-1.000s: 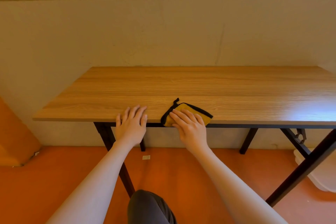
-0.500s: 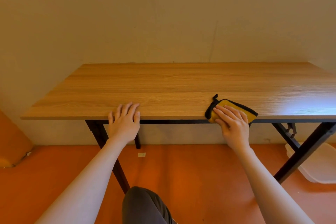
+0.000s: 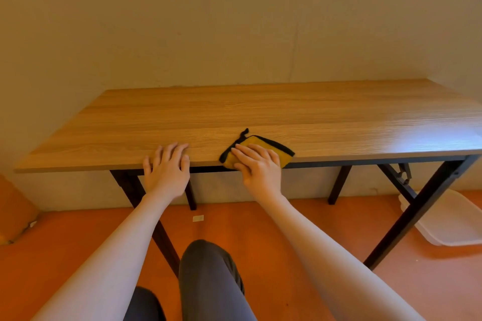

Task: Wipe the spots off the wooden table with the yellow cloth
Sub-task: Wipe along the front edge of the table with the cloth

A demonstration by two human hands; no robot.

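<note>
Head view: the right hand point(image 3: 260, 167) lies flat, fingers straight, pressing the yellow cloth point(image 3: 257, 150) (black-edged, folded) onto the table point(image 3: 313, 117) at its near edge. The left hand point(image 3: 167, 167) rests open on the same edge, just beside the cloth. A white bin point(image 3: 448, 221) stands on the floor at right.

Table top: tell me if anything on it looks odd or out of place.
Nothing stands out. The yellow cloth lies folded at the wooden table's near edge under the right hand; no spots are visible from here.
</note>
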